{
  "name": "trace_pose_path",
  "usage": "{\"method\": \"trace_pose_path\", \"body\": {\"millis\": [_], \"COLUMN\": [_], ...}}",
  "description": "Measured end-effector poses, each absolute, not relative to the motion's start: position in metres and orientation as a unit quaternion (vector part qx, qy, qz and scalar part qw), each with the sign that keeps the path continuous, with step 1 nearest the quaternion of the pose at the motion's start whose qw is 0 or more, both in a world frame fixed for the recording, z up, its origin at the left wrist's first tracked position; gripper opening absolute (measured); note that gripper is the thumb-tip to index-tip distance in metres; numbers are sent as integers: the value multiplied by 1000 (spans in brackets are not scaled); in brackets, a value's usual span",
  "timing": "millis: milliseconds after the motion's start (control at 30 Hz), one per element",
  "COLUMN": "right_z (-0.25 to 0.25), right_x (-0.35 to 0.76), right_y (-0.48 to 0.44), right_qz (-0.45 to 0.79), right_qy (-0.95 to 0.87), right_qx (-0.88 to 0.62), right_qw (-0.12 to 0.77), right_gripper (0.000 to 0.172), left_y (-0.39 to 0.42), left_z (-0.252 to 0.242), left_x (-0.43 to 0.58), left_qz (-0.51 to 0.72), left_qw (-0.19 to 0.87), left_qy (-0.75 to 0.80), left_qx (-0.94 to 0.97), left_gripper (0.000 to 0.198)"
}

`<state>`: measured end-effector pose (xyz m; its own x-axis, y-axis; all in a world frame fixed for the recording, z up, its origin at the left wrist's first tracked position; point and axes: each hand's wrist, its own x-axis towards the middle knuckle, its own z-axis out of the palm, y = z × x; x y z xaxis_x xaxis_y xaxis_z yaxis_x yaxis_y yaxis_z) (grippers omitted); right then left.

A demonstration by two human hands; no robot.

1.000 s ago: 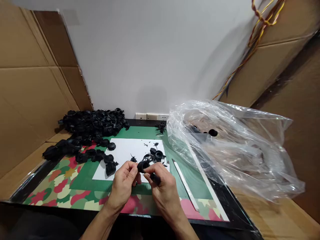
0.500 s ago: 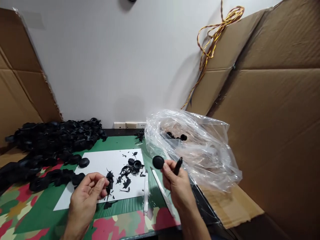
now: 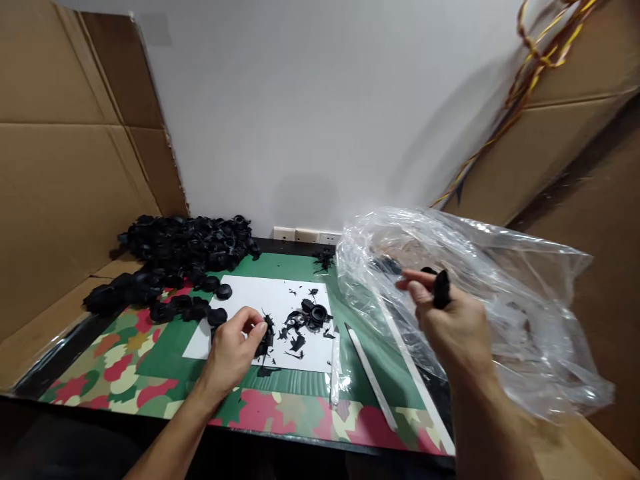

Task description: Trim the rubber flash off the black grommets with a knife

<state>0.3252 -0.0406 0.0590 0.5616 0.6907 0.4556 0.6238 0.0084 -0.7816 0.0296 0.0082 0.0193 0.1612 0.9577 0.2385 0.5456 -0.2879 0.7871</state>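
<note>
My right hand [image 3: 450,320] reaches over the mouth of the clear plastic bag [image 3: 520,320]. It grips a black pen-shaped tool [image 3: 443,289], whose kind is blurred, while thumb and forefinger point forward. No round cap shows between those fingertips. Dark round pieces [image 3: 387,265] sit in the bag just past them. On the left, my left hand [image 3: 235,347] is closed in a pinch at the edge of the white sheet [image 3: 240,287], beside thin black scraps [image 3: 267,333]. Whatever the pinch holds is hidden. A black ring-shaped part [image 3: 317,313] lies among trimmings on the sheet.
Black moulded parts [image 3: 190,240] are heaped at the back left, with a row of caps [image 3: 180,309] in front. Two white strips, one slanted [image 3: 370,377], lie on the green mat [image 3: 290,265]. Cardboard walls [image 3: 60,173] flank the table; wall sockets [image 3: 306,236] are behind.
My right hand has moved right and forward to the bag, and the round black cap no longer shows in its fingers. My left hand stays pinched by the scraps. The view has shifted left.
</note>
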Motion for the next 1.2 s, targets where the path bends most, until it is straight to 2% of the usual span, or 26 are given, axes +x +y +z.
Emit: {"method": "trace_pose_path", "body": {"millis": [100,200,300,400,500,633,767,1000,1100,1200], "right_z": [46,32,21,16,15,8,-2,11,18,18], "right_x": [281,247,225,213,213,221,219,206,200,187], "right_y": [-50,-50,-49,-48,-50,-54,-57,-54,-52,-50], "right_qz": [165,239,295,316,275,354,424,416,348,241], "right_qy": [-518,-545,-548,-539,-559,-543,-462,-494,-541,-590], "right_qx": [-668,-640,-624,-600,-572,-558,-570,-527,-545,-571], "right_qw": [508,486,473,500,534,518,531,552,538,517], "right_gripper": [35,36,43,55,67,74,67,56,55,37], "left_y": [5,3,3,4,7,7,3,-1,0,-2], "left_z": [21,21,19,17,15,14,19,22,21,21], "left_x": [33,34,35,35,33,28,31,35,36,40], "left_qz": [291,196,109,103,203,385,432,474,486,499], "left_qw": [172,95,69,78,151,396,585,670,674,667], "left_qy": [545,586,607,605,609,569,513,467,469,465], "left_qx": [767,781,784,786,752,609,457,329,300,300], "left_gripper": [19,19,19,17,17,5,24,27,24,26]}}
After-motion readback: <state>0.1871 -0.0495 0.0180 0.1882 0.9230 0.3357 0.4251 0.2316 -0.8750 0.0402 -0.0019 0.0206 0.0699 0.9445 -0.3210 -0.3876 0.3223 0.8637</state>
